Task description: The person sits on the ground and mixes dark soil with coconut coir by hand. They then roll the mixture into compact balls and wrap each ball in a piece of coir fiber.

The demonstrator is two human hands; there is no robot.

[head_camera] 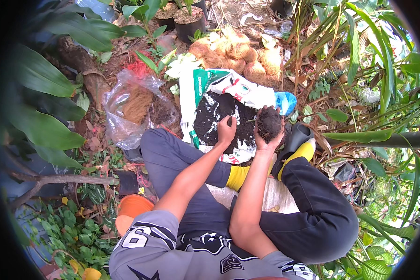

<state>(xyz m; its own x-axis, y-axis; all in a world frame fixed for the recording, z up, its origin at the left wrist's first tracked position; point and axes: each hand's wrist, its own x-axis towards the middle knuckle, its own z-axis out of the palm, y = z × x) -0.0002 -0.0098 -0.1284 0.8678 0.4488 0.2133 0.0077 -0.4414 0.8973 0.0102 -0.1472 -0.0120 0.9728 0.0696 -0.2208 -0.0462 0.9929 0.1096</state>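
Observation:
My right hand [270, 140] cups a dark ball of soil [268, 123] from below, with thin roots or fibres on its surface. To its left, my left hand [226, 130] hovers with curled fingers over black potting soil [210, 117]. A dark patch shows between the thumb and fingers; whether it is held soil or the background, I cannot tell. The loose soil, streaked with white, lies in an opened white and green plastic sack [187, 101] that bears printing. A small green leaf or shoot shows beside the ball.
Several fibre-wrapped balls [238, 52] are piled beyond the sack. A clear plastic bag [117, 101] of brown fibre [138, 105] lies left, near red netting [140, 66]. Potted plants [189, 22] stand at the back. An orange pot [134, 210] sits by my left elbow; leafy plants crowd both sides.

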